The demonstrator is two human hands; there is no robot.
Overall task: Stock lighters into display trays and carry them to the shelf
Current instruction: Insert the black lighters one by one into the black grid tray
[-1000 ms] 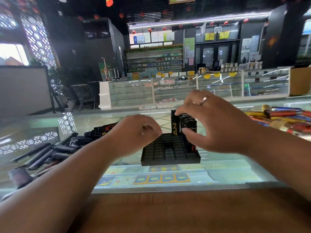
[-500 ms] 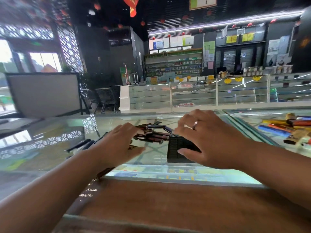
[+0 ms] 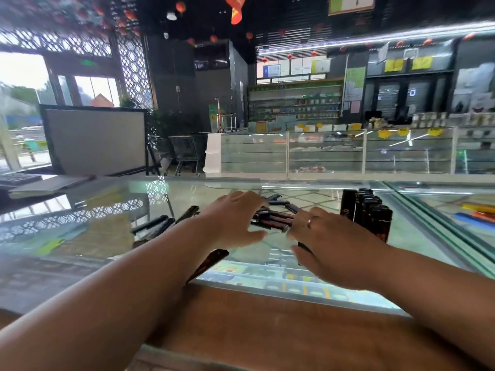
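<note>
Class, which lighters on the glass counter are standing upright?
The dark row just right of the right hand: those stand on end, while the pile between the hands and the strays further left lie flat.

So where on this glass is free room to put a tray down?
Free: the glass left of the scattered lighters, and the strip right of the upright lighters up to the seam. Crowded: the pile between the left hand and right hand.

The left hand (image 3: 235,220) and right hand (image 3: 337,245) partly cover the loose lighters (image 3: 273,220).
</note>
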